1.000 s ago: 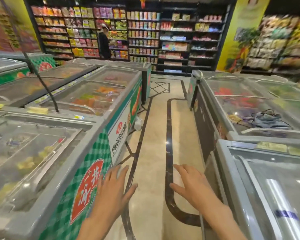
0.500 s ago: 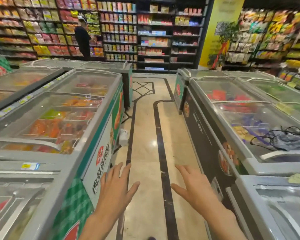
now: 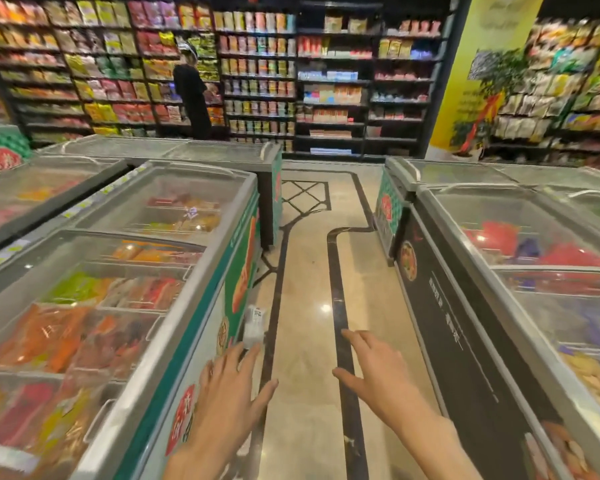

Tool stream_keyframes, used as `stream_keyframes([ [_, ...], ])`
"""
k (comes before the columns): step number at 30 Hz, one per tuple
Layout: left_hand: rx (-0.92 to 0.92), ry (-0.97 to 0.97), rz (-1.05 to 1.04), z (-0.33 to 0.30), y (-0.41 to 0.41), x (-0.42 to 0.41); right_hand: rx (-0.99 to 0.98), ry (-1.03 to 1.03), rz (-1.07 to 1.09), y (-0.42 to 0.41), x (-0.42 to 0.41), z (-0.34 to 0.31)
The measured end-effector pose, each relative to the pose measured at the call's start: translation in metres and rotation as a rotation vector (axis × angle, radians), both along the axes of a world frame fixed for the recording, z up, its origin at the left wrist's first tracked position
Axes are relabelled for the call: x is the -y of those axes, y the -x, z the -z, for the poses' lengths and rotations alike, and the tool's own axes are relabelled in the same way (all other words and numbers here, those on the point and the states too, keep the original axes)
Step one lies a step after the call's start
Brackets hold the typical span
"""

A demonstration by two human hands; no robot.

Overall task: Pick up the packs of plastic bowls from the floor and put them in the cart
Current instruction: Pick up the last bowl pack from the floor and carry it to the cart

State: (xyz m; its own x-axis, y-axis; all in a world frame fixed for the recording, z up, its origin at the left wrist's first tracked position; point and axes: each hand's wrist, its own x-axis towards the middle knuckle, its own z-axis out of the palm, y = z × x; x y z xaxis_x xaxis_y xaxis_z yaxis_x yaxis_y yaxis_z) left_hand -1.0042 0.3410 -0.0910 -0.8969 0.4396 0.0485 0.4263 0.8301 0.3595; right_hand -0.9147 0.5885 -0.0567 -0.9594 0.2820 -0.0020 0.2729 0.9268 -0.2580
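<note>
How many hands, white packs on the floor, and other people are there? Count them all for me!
Hands: 2, the left hand and the right hand
white pack on the floor: 1
person at the far shelves: 1
Total: 4

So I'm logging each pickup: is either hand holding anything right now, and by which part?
Nothing is held. The left hand and right hand are both open, fingers spread, above the aisle floor.

Forearms cut off at bottom edge, shelf goods (image 3: 257, 64) blurred, unreadable
</note>
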Motion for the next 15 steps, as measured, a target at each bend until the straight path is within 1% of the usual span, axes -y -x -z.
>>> stream_keyframes([
  [7,-0.032,0.017,0.019,0.033,0.203,-0.077,0.013,-0.002,-0.035,0.199,-0.067,0.026],
  [10,-0.004,0.024,0.016,0.041,0.289,-0.107,0.049,-0.006,-0.047,0.282,-0.096,0.026],
  [15,0.04,0.061,0.054,0.043,0.421,-0.159,0.052,-0.016,-0.052,0.411,-0.15,0.022],
])
